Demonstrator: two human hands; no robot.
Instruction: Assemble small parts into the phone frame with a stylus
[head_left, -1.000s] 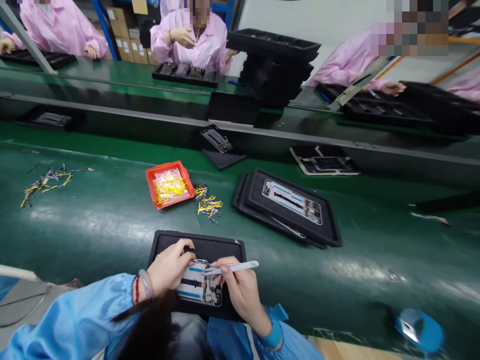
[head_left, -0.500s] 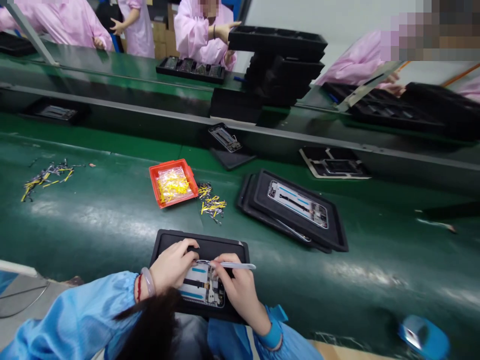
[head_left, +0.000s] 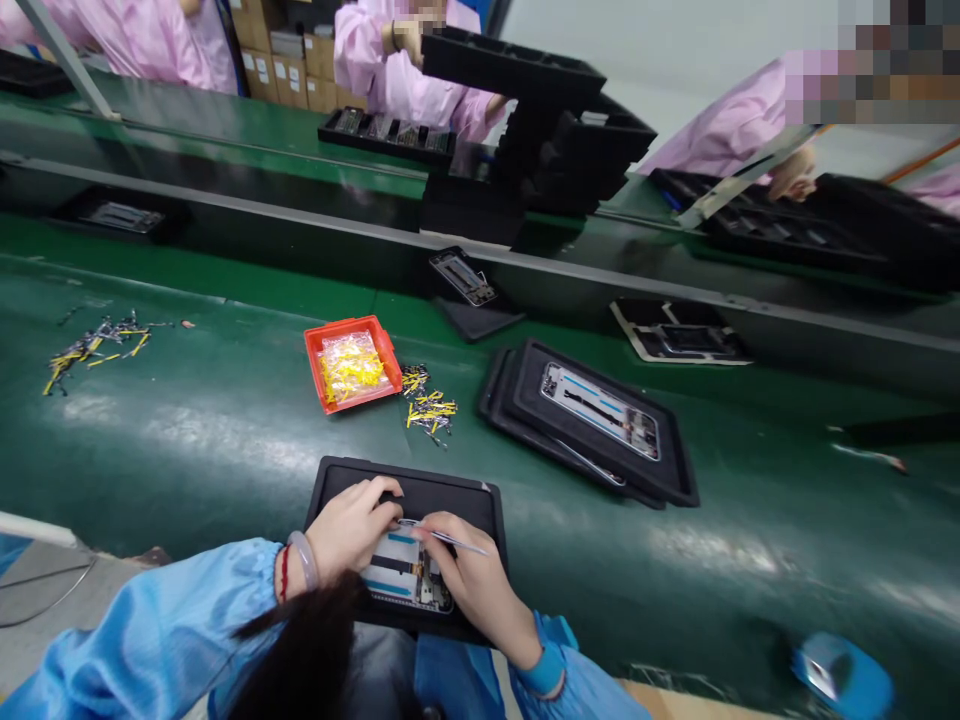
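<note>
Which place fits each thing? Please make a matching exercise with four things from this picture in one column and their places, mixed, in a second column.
Things:
1. orange tray
2. thin white tool
3. phone frame
4. loose yellow parts

Places:
A. held in the right hand
B. on the green belt, just right of the orange tray
C. in the black tray under both hands
D. on the green belt, holding a bag of yellow parts

Pairs: 1-D, 2-A, 3-C, 4-B

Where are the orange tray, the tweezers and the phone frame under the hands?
orange tray (head_left: pixel 315 340): head view, on its left rim.
tweezers (head_left: pixel 457 543): head view, mid-shaft.
phone frame (head_left: pixel 397 578): head view, on its pale middle.
</note>
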